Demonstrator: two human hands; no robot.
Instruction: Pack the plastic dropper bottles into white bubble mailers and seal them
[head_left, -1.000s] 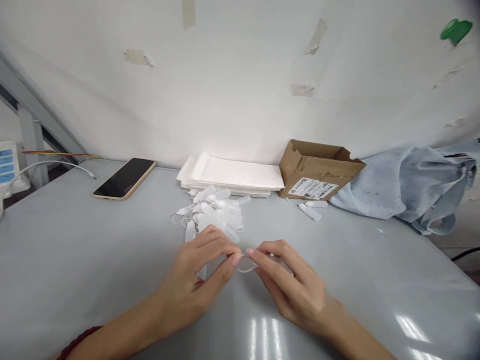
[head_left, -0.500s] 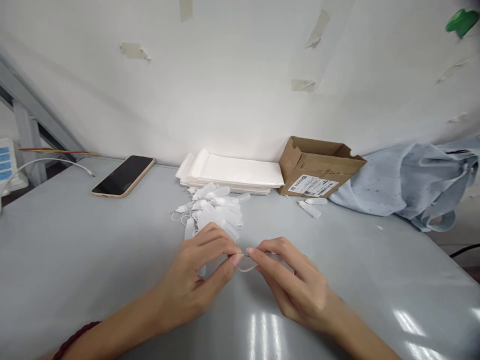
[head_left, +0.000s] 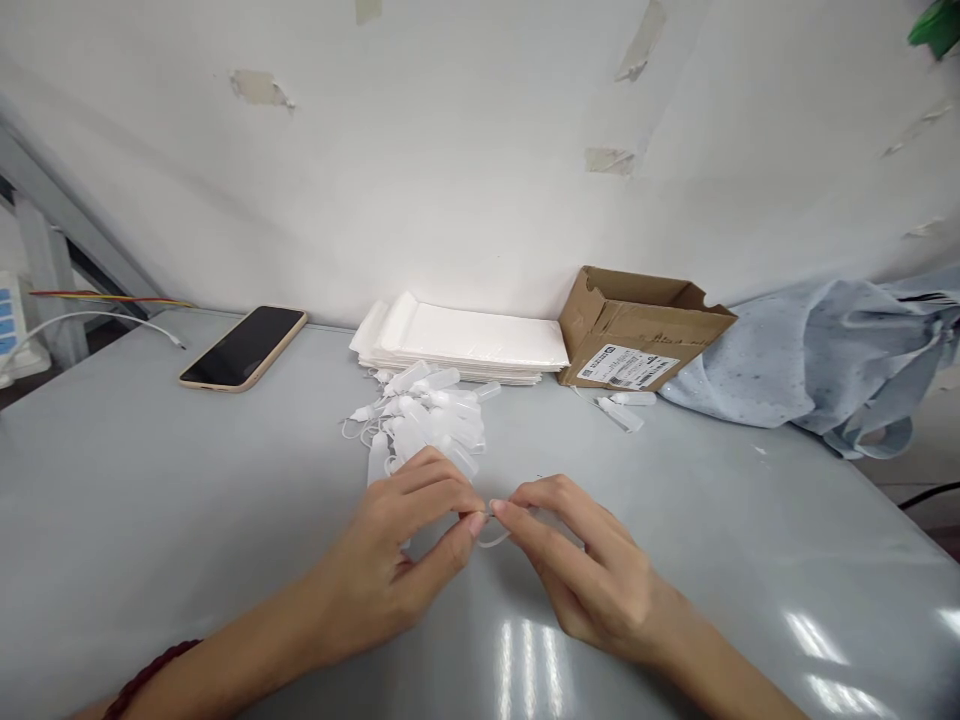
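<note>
Your left hand (head_left: 390, 560) and right hand (head_left: 592, 570) meet fingertip to fingertip just above the table (head_left: 150, 520), near the middle of its front edge. Each is pinched, thumb against forefinger, on one end of a thin white loop (head_left: 495, 540). The loop sags between them, and its low point is close to the surface or touching it; I cannot tell which. Whether your left palm hides another piece is also unclear.

The loop looks thin and springy, so grip it with the pads right at its ends, not with the nails, or an end may flick free. Rest both wrists on the table so the fingertips stay steady against each other. Make the movement small and bring the two ends together in line, without twisting the strand.

The pile (head_left: 431, 425) of small white pieces lies just behind your left knuckles, towards the back edge. Mind that your fingers do not drag it forward. Behind it a stack (head_left: 465, 340) of white sheets sits against the back edge, with a box (head_left: 637, 320) just to its right. The phone (head_left: 244, 345) lies well apart, towards the back left corner.
</note>
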